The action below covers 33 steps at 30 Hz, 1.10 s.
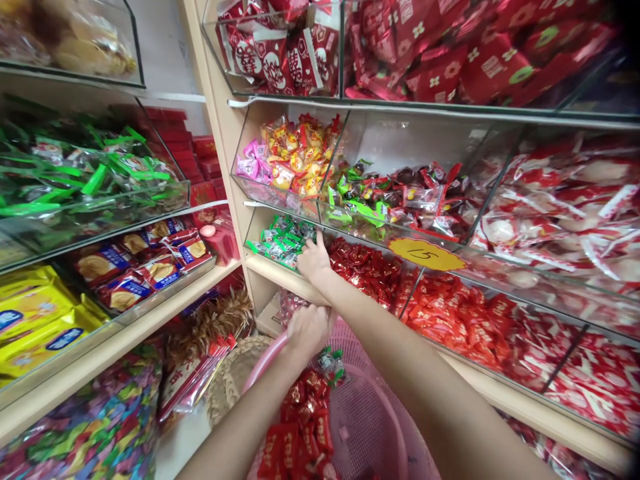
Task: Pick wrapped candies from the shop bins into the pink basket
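Observation:
My left hand is closed around the rim of a pink plastic mesh basket. Inside the basket lie red-wrapped candies and a few green-and-clear wrapped candies. Above it, my right hand reaches into a low shelf compartment, at the right edge of a heap of green-wrapped candies. Its index finger is stretched out; the other fingertips are partly hidden, and I see no candy in them. Dark red wrapped candies fill the compartment just right of this hand.
Clear dividers split the shelves. Orange-red candies lie farther right, below a yellow tag marked 15. A clear bin of mixed candies overhangs my right hand. Snack packs fill the left shelf; a woven basket stands beneath.

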{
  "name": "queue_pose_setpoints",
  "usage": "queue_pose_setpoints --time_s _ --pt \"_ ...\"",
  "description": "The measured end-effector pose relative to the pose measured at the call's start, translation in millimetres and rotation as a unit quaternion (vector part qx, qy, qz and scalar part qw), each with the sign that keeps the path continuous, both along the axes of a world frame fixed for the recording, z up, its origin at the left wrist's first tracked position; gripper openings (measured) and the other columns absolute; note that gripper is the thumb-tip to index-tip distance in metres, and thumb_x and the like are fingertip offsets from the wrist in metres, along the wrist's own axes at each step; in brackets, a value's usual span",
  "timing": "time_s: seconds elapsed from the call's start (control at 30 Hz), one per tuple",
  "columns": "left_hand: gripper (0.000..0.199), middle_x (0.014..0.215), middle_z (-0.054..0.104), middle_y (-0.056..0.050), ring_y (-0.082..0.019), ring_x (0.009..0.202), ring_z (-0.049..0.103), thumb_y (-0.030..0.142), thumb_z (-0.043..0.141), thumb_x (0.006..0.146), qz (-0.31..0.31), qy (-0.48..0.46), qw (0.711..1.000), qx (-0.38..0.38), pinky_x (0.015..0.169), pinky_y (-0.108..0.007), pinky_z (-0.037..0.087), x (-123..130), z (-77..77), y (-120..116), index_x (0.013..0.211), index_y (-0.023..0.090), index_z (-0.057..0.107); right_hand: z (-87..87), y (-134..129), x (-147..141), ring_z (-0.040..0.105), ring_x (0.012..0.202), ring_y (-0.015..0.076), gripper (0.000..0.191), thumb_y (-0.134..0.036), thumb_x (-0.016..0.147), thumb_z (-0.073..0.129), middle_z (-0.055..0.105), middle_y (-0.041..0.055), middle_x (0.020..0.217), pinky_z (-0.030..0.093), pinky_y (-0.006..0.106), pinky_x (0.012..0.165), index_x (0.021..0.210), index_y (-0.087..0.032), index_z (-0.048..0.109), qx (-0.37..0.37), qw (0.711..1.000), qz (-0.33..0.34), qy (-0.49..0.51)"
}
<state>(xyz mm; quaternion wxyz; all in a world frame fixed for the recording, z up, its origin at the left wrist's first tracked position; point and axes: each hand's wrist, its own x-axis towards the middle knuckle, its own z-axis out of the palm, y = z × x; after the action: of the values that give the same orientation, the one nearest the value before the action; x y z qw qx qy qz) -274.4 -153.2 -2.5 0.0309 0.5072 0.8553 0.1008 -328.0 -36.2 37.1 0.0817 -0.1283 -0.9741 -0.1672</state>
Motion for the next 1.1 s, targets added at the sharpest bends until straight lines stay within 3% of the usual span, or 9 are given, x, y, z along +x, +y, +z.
queue_pose_setpoints --time_s 0.17,0.33,0.4,0.5,0.63,0.73,0.83,1.0,1.1 --pt "0.055 0.083 0.068 -0.012 -0.027 0.076 0.066 0.037 0.015 0.092 -0.002 0.004 1.0 0.013 0.067 -0.039 0.05 0.8 0.4 -0.3 0.09 0.018 0.067 11.8 -3.3 9.4 0.047 0.107 0.0306 0.031 -0.006 0.082 0.04 0.064 0.0148 0.101 0.011 0.058 0.103 0.087 -0.014 0.07 -0.032 0.999 0.027 0.0" --pt "0.058 0.081 0.069 -0.011 -0.029 0.075 0.065 0.038 0.012 0.093 -0.008 0.02 0.999 0.035 0.064 -0.041 0.05 1.2 0.1 -1.1 0.084 0.018 0.067 32.8 -13.5 31.0 0.045 0.107 0.0282 0.028 -0.01 0.086 0.037 0.057 0.0171 0.108 0.024 0.048 0.102 0.097 -0.008 0.063 -0.086 0.988 0.074 0.102" --pt "0.059 0.079 0.069 -0.011 -0.029 0.074 0.065 0.038 0.012 0.093 -0.01 0.026 0.999 0.037 0.064 -0.041 0.05 1.6 -0.3 -1.3 0.083 0.018 0.067 38.0 -18.8 45.8 0.045 0.108 0.0262 0.026 -0.015 0.086 0.041 0.054 0.0169 0.112 0.03 0.043 0.1 0.103 -0.007 0.059 -0.149 0.971 0.106 0.156" --pt "0.057 0.081 0.069 -0.01 -0.028 0.074 0.066 0.038 0.013 0.093 -0.012 0.032 0.999 0.036 0.063 -0.04 0.05 1.9 -0.3 -1.5 0.084 0.019 0.066 38.4 -24.0 78.5 0.051 0.104 0.0204 0.026 -0.018 0.083 0.047 0.053 0.0118 0.113 0.04 0.035 0.094 0.106 -0.012 0.058 -0.329 0.9 0.136 0.251" --pt "0.058 0.081 0.068 -0.01 -0.027 0.075 0.065 0.037 0.01 0.093 -0.013 0.035 0.999 0.03 0.065 -0.039 0.049 1.1 -0.4 -1.3 0.087 0.018 0.065 26.2 -24.2 133.1 0.061 0.087 0.0155 0.017 -0.025 0.077 0.058 0.061 0.0052 0.098 0.048 0.032 0.083 0.091 -0.017 0.062 -0.615 0.724 0.095 0.299" --pt "0.052 0.085 0.068 -0.011 -0.027 0.077 0.065 0.036 0.015 0.092 -0.018 0.031 0.999 0.016 0.066 -0.037 0.048 -0.9 -2.9 -0.3 0.091 0.017 0.063 9.8 -23.7 167.3 0.063 0.076 0.0143 0.023 -0.031 0.07 0.067 0.065 0.0023 0.085 0.05 0.032 0.077 0.088 -0.017 0.063 -0.735 0.615 0.033 0.285" --pt "0.037 0.088 0.067 -0.011 -0.029 0.08 0.064 0.033 0.03 0.088 -0.026 0.027 0.999 -0.002 0.066 -0.037 0.047 -3.0 -5.0 0.6 0.09 0.018 0.064 -7.5 -25.3 187.8 0.063 0.072 0.0133 0.025 -0.033 0.066 0.072 0.067 0.001 0.079 0.05 0.031 0.074 0.083 -0.018 0.064 -0.762 0.574 0.0 0.299" --pt "0.049 0.079 0.068 -0.009 -0.031 0.077 0.065 0.043 0.021 0.09 -0.041 0.026 0.998 -0.026 0.064 -0.039 0.047 -2.9 0.5 0.1 0.087 0.023 0.065 -24.8 -26.2 200.2 0.063 0.072 0.0124 0.023 -0.032 0.063 0.075 0.068 0.0004 0.08 0.05 0.028 0.072 0.08 -0.019 0.066 -0.771 0.546 -0.015 0.327" --pt "0.047 0.082 0.068 -0.01 -0.034 0.076 0.064 0.041 0.021 0.091 -0.055 0.044 0.997 -0.035 0.063 -0.042 0.047 -1.9 4.2 -1.3 0.099 0.023 0.063 -30.3 -23.8 203.4 0.062 0.071 0.012 0.021 -0.031 0.064 0.074 0.068 -0.0003 0.079 0.05 0.028 0.073 0.08 -0.019 0.066 -0.777 0.534 -0.004 0.333"
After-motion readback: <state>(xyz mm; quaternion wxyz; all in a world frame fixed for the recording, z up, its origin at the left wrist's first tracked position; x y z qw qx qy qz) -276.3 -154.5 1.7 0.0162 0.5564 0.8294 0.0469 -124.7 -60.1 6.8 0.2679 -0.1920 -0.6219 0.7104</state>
